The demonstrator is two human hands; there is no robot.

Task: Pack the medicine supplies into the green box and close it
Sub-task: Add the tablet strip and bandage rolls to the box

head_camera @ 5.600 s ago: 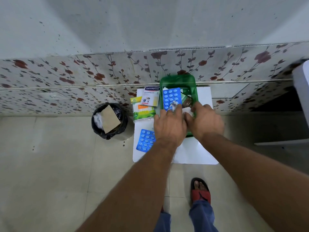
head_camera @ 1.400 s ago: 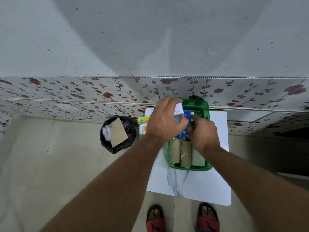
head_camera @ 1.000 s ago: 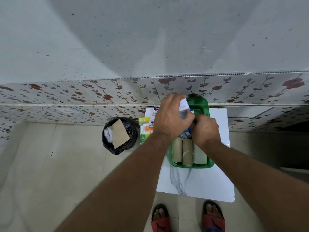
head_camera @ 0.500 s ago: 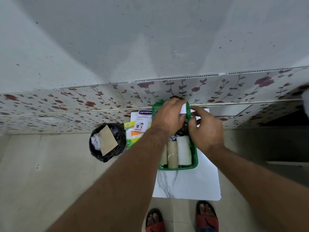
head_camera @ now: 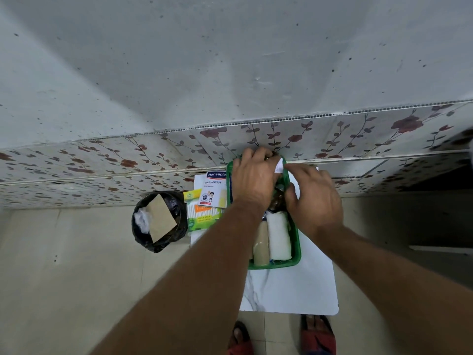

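Note:
The green box [head_camera: 297, 242] stands on a small white marble-look table [head_camera: 294, 290]. A white bandage roll [head_camera: 279, 234] and a tan roll [head_camera: 261, 242] lie in its near end. My left hand [head_camera: 253, 180] is over the far end, fingers closed on a small white packet [head_camera: 279, 167]. My right hand [head_camera: 314, 201] is beside it, over the box's right rim, fingers curled into the box; what they touch is hidden. A Hansaplast plaster pack [head_camera: 213, 188] and a green cotton-bud pack [head_camera: 201, 216] lie left of the box.
A black-lined waste bin [head_camera: 157, 221] with cardboard in it stands on the floor left of the table. A floral-panelled wall [head_camera: 332, 134] runs right behind the table. My feet in red sandals [head_camera: 317, 336] are at the table's near edge.
Over the last seconds the blue blister packs left the table and the rolls appeared in the box. Both hands have shifted toward the box's far end, the left still holding the white packet.

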